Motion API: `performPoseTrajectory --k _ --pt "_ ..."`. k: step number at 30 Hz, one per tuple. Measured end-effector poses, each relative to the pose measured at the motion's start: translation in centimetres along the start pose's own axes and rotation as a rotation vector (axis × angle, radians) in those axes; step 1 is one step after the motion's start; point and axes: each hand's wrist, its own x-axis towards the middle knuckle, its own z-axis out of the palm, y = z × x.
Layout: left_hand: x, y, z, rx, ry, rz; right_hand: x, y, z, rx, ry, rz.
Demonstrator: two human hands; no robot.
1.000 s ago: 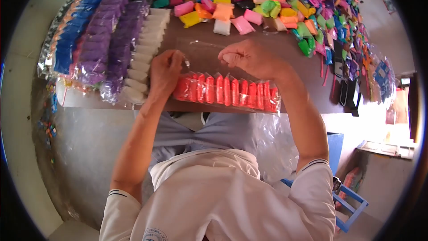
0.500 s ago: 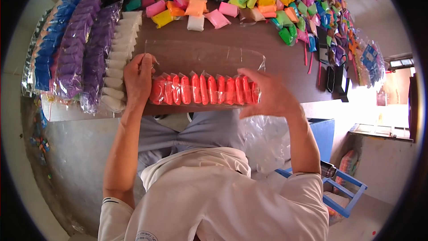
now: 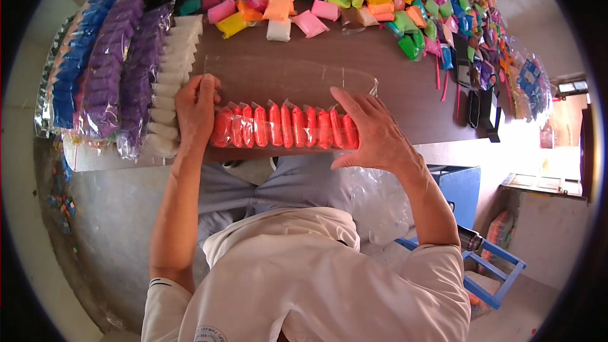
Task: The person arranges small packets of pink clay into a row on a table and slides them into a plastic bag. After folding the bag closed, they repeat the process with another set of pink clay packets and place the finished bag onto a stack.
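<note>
A row of red packets [image 3: 292,126] lies side by side inside a clear plastic bag [image 3: 278,73] near the table's front edge. My left hand [image 3: 197,107] is closed at the bag's left end, with the thumb and fingers pinching its edge. Against the right end of the row rests my right hand [image 3: 380,130], thumb and fingers spread wide. Part of the last packet on that side is hidden behind it. The bag's flat upper part spreads across the table beyond the packets.
Bagged rows of white packets [image 3: 166,85], purple packets [image 3: 101,69] and blue packets [image 3: 73,66] stand at the left. Loose coloured packets [image 3: 329,0] are heaped along the back and right. A black tool [image 3: 487,114] lies at the right edge, and a blue stool [image 3: 497,272] stands below.
My right hand has moved slightly left against the row's end, and the red packets sit a little closer together. The left hand stays at the bag's left end.
</note>
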Motion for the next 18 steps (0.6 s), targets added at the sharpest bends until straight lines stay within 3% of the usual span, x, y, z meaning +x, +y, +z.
performPoseTrajectory --k 5,7,14,18 --pt "0.0 -0.2 0.0 -0.013 0.013 0.042 -0.8 0.1 -0.3 -0.017 -0.005 0.017" --pt "-0.1 0.0 -0.1 -0.004 0.015 0.033 -1.9 0.6 -0.9 -0.051 0.152 0.051" --pt "-0.1 -0.1 0.1 0.034 0.036 0.041 -5.2 3.0 0.9 -0.003 0.259 0.217" --pt "0.1 -0.1 0.3 0.018 0.043 0.041 -5.2 3.3 3.2 0.325 0.274 0.284"
